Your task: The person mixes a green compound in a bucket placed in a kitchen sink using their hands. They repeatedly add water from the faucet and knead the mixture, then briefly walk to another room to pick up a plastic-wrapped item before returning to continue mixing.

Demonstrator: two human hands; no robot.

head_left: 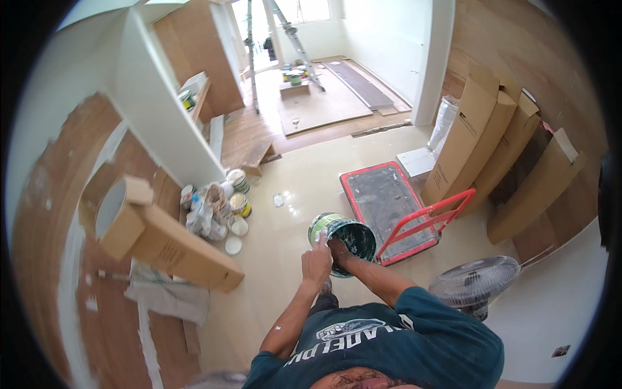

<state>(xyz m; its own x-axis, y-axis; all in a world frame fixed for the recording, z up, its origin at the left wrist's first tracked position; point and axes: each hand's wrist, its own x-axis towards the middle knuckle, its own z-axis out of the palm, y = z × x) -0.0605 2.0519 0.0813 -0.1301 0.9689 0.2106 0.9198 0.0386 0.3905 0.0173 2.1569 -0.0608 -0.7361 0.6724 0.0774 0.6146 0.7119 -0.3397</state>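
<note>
A green paint bucket is tilted in front of me, its mouth turned toward me. Dark and whitish paint smears coat its inside wall. My left hand grips the rim on the near left side, its fingers closed over the edge and marked with white paint. My right hand reaches into the bucket's mouth, and its fingers are hidden in the dark inside, so what it may hold does not show.
Right of the bucket stands a red-edged platform trolley, with a fan nearer me. Tall cardboard boxes lean at right; another long box lies left. Paint cans and bags cluster by the wall. A ladder stands far off.
</note>
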